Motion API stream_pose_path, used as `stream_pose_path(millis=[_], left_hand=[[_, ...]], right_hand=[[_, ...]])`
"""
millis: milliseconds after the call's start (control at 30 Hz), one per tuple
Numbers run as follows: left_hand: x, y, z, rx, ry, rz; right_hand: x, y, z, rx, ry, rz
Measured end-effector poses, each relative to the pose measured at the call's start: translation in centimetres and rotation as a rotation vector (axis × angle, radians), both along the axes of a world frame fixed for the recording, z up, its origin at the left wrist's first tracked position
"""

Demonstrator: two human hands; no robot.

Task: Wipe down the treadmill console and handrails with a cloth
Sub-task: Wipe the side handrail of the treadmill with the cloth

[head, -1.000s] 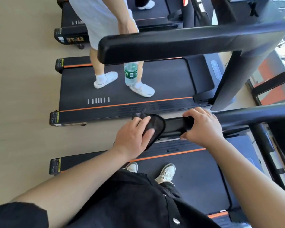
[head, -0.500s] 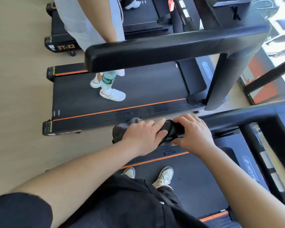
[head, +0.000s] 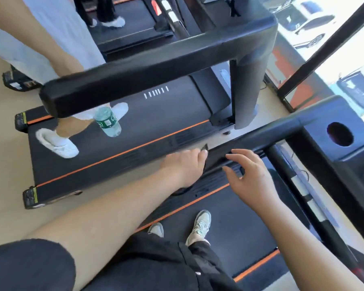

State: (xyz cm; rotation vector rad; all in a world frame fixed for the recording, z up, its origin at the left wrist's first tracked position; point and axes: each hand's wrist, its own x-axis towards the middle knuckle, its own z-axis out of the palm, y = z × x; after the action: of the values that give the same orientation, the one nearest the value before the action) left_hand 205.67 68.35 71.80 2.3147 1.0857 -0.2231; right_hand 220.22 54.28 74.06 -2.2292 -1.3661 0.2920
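My left hand [head: 184, 166] is curled over the near end of my treadmill's black left handrail [head: 261, 134]. It holds the dark cloth [head: 205, 147] against the rail. Only a corner of the cloth shows past my fingertips; the rest is hidden under the hand. My right hand [head: 251, 175] hovers just right of it, fingers spread and relaxed, off the rail and holding nothing. The rail runs up and right to the black console [head: 324, 114], which has an oval cup hole [head: 339, 134].
On the neighbouring treadmill [head: 135, 148] to the left walks a person in white shoes with a water bottle [head: 108, 122] hanging from their hand. That machine's thick handrail [head: 145, 80] crosses the upper view. My shoes [head: 200, 225] stand on the belt. A window is at the right.
My right hand has let go of the handrail and opened. My left hand has slid the cloth along the rail toward the console. The neighbour has stepped along their belt.
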Motion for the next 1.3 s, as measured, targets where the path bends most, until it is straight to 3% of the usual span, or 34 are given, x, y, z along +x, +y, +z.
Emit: stream_pose_path(millis=[67,133,233,333,467,500,567,667,767,933,1000,1100,1200,1300], left_hand=[[2.8,-0.3,0.4,0.007,0.025,0.047],[2.4,-3.3,-0.1,0.242,0.107,-0.037],[0.0,-6.8,-1.7,0.427,0.109,-0.212],[3.3,-3.8,-0.9,0.35,0.063,-0.23],[11.0,-0.1,0.9,-0.057,0.0,-0.1],[11.6,0.0,1.0,-0.058,-0.021,-0.052],[11.1,-1.6,0.7,0.166,0.029,-0.028],[9.1,-6.3,-0.5,0.373,0.145,-0.13],[11.6,-5.8,0.0,0.34,0.09,-0.073],[22.3,-2.2,1.3,0.076,0.017,0.082],[23.1,-3.4,1.3,0.232,0.033,0.104],[21.4,-7.9,0.1,0.419,0.058,-0.032],[22.8,-8.0,0.1,0.39,0.003,-0.078],[28.7,-4.9,1.4,0.232,-0.032,-0.157]], right_hand=[[0.4,0.2,0.2,0.005,0.027,-0.004],[1.0,0.1,0.4,0.031,0.064,-0.02],[2.4,-0.6,0.2,0.079,0.087,-0.062],[4.1,-0.9,0.0,0.067,0.084,-0.07],[6.3,-0.3,0.7,0.058,0.064,-0.046],[7.1,-0.1,1.1,0.054,0.059,-0.044],[8.9,-0.1,1.6,0.032,0.058,-0.05],[12.0,-1.3,1.6,0.028,0.054,-0.076],[14.9,-2.9,1.6,0.008,0.063,-0.08],[19.5,-5.0,3.1,0.002,0.036,-0.062],[21.2,-5.8,3.4,0.019,0.019,-0.074],[23.0,-7.4,3.5,0.032,0.026,-0.106],[24.1,-8.4,3.2,0.024,0.016,-0.119],[25.2,-8.1,3.4,0.019,0.005,-0.128]])
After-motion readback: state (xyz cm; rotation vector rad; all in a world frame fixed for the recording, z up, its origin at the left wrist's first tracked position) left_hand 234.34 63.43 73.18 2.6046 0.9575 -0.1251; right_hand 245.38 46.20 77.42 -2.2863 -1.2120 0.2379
